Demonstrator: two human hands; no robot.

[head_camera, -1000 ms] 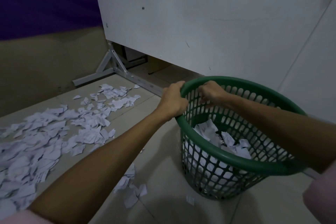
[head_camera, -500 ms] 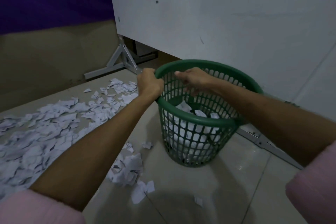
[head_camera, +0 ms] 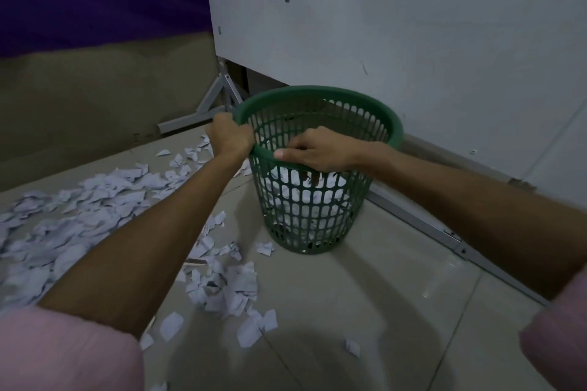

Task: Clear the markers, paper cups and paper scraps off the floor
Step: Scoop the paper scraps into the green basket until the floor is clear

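Both hands hold the green basket [head_camera: 317, 187] by its rim, probably to set it close to the mess so scraps can be dropped in without reaching far. The left hand [head_camera: 230, 138] has its fingers curled round the rim on the basket's left side; the right hand [head_camera: 317, 151] grips the near edge, thumb along the outside and fingers hooked inside. The basket stands upright on the floor [head_camera: 365, 311], and white paper already shows through its mesh wall, so part of the clearing looks done.

The paper scraps [head_camera: 79, 209] spread wide across the floor to the left of the left hand, with a smaller heap [head_camera: 225, 286] below that forearm, nearer the person. No markers or paper cups can be made out.

Just beyond the hands stands a white panel [head_camera: 397, 25], and a grey metal frame [head_camera: 422, 225] runs along the floor under the right forearm; judged from here, both limit how far the basket can slide to the right
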